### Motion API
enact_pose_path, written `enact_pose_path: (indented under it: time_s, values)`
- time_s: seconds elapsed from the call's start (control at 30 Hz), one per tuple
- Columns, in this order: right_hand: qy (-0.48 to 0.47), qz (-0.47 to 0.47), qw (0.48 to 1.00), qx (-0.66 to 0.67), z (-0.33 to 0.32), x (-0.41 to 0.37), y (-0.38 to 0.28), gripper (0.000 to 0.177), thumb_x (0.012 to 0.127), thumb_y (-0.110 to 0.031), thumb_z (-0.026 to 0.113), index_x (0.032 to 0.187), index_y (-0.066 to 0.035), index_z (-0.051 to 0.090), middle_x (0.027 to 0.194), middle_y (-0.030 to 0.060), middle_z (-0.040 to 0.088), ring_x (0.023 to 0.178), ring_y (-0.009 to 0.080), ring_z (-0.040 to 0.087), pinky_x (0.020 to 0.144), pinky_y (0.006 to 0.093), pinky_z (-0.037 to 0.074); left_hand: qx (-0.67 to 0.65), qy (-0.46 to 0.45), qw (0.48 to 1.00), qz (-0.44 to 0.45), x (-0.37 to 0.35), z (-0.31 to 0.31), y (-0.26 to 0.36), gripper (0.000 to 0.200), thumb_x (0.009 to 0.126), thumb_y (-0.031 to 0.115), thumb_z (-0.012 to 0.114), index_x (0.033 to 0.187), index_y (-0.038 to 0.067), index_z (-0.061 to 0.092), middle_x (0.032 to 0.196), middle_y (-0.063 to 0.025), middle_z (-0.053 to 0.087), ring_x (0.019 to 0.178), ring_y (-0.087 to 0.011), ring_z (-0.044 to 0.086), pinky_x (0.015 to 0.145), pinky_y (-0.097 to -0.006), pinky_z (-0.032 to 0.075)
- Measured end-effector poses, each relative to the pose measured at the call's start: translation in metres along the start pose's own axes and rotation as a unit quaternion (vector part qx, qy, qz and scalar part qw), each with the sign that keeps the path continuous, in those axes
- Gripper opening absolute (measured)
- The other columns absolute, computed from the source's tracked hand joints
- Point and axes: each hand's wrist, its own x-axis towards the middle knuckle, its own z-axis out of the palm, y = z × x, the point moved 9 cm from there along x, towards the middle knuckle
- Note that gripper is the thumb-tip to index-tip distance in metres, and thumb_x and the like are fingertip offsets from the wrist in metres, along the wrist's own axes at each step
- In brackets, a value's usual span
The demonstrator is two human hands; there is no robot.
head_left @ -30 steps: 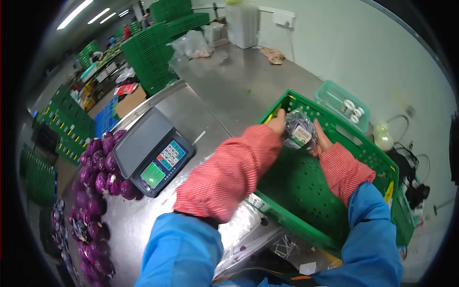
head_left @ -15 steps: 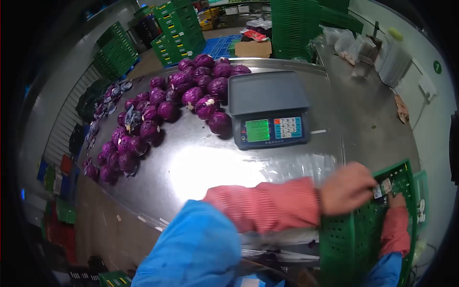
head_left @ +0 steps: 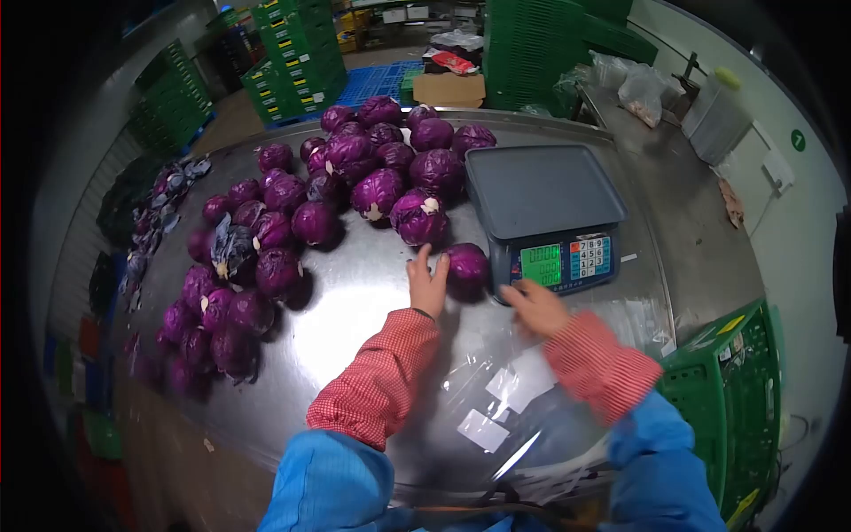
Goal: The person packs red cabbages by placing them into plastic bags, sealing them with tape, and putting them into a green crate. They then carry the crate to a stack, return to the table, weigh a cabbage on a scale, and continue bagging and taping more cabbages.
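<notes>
Your fingers are open on both hands, gripping nothing. Your right hand lies on clear film on the desk. Your left hand touches a purple cabbage beside the scale. Beyond sits the cabbage heap.

Broad, shiny stainless-steel table, seen from above. Spread across far and left parts: loose round purple cabbages, many touching, some with pale cut stems upward. Right of heap: grey flat-topped electronic weighing scale, green display lit. Just beside scale's near-left corner: single small purple cabbage. At near edge: crumpled clear plastic film, bearing white rectangular labels.
</notes>
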Motion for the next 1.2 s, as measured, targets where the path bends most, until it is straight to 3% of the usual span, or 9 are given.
enact_pose_path:
  time_s: [0.13, 0.23, 0.3, 0.43, 0.63, 0.73, 1.03, 1.17, 1.2]
  values:
    - [0.055, 0.064, 0.985, 0.148, 0.065, 0.067, 0.008, 0.072, 0.086, -0.059, 0.054, 0.109, 0.008, 0.038, 0.075, 0.0185, 0.058, 0.057, 0.0228, 0.063, 0.045, 0.0337, 0.053, -0.102, -0.11, 0.988, -0.027, 0.014, 0.039, -0.057, 0.05, 0.092, 0.033, 0.053, 0.13, 0.002, 0.047, 0.119, -0.0187, 0.048, 0.112, -0.0304, 0.05, 0.098, -0.0357, 0.038]
    - [0.098, -0.009, 0.984, 0.148, 0.05, 0.047, -0.012, 0.07, 0.084, -0.052, 0.061, 0.114, 0.008, 0.041, 0.082, 0.0188, 0.062, 0.054, 0.0193, 0.062, 0.042, 0.0306, 0.049, -0.198, -0.111, 0.974, 0.012, -0.01, 0.011, 0.01, 0.046, 0.092, 0.026, 0.055, 0.131, 0.002, 0.047, 0.12, -0.0169, 0.048, 0.113, -0.0269, 0.049, 0.097, -0.0334, 0.039]
    - [0.136, -0.072, 0.974, 0.168, 0.017, 0.019, -0.039, 0.068, 0.083, -0.049, 0.064, 0.114, 0.008, 0.041, 0.082, 0.0175, 0.063, 0.052, 0.0183, 0.061, 0.043, 0.0296, 0.049, -0.142, -0.102, 0.974, 0.144, -0.02, -0.009, 0.094, 0.045, 0.091, 0.021, 0.056, 0.132, 0.003, 0.047, 0.121, -0.0156, 0.047, 0.113, -0.0244, 0.048, 0.096, -0.0321, 0.04]
    - [0.244, -0.158, 0.949, 0.124, -0.075, 0.014, -0.075, 0.06, 0.084, -0.044, 0.065, 0.109, 0.008, 0.046, 0.081, 0.0149, 0.063, 0.052, 0.0172, 0.061, 0.046, 0.0267, 0.05, -0.155, -0.126, 0.942, 0.269, 0.01, 0.031, 0.181, 0.048, 0.093, 0.026, 0.053, 0.132, -0.001, 0.044, 0.124, -0.0192, 0.045, 0.116, -0.0291, 0.046, 0.098, -0.0331, 0.037]
    - [0.156, -0.023, 0.981, 0.111, -0.111, 0.066, -0.032, 0.064, 0.09, -0.052, 0.052, 0.113, 0.008, 0.046, 0.078, 0.0141, 0.06, 0.054, 0.0175, 0.061, 0.046, 0.0277, 0.051, -0.099, -0.337, 0.922, 0.164, 0.071, 0.128, 0.155, 0.056, 0.099, 0.04, 0.033, 0.134, -0.004, 0.04, 0.129, -0.0251, 0.048, 0.125, -0.0353, 0.042, 0.105, -0.0363, 0.031]
    - [0.162, -0.04, 0.98, 0.104, -0.128, 0.055, -0.029, 0.064, 0.093, -0.054, 0.043, 0.117, 0.005, 0.046, 0.075, 0.0127, 0.059, 0.054, 0.0173, 0.061, 0.046, 0.0273, 0.05, -0.228, -0.3, 0.925, -0.053, 0.082, 0.103, 0.127, 0.076, 0.09, 0.062, 0.038, 0.144, 0.01, 0.028, 0.141, -0.0198, 0.037, 0.131, -0.0331, 0.034, 0.103, -0.0502, 0.031]
    - [0.232, 0.01, 0.97, 0.067, -0.163, 0.048, -0.011, 0.069, 0.093, -0.057, 0.038, 0.116, 0.007, 0.048, 0.076, 0.0146, 0.06, 0.055, 0.0195, 0.062, 0.047, 0.0295, 0.05, -0.211, -0.259, 0.942, 0.015, 0.13, 0.066, 0.112, 0.076, 0.093, 0.06, 0.03, 0.143, 0.003, 0.029, 0.145, -0.0239, 0.03, 0.136, -0.0367, 0.027, 0.11, -0.0452, 0.022]
    - [0.208, 0.076, 0.974, 0.041, -0.141, 0.083, -0.021, 0.08, 0.087, -0.069, 0.035, 0.126, 0.001, 0.043, 0.09, 0.0163, 0.059, 0.05, 0.0177, 0.057, 0.044, 0.0291, 0.049, -0.152, -0.184, 0.969, 0.065, 0.132, 0.085, 0.104, 0.065, 0.098, 0.048, 0.031, 0.125, -0.008, 0.05, 0.123, -0.0239, 0.055, 0.119, -0.0315, 0.05, 0.102, -0.0326, 0.035]
    - [0.166, 0.072, 0.982, 0.056, -0.122, 0.093, -0.027, 0.083, 0.086, -0.072, 0.034, 0.129, -0.001, 0.042, 0.101, 0.0167, 0.059, 0.06, 0.0209, 0.061, 0.05, 0.0326, 0.052, -0.15, -0.231, 0.961, 0.015, 0.118, 0.097, 0.104, 0.065, 0.098, 0.049, 0.029, 0.121, -0.007, 0.053, 0.121, -0.0278, 0.055, 0.12, -0.035, 0.048, 0.101, -0.0339, 0.035]
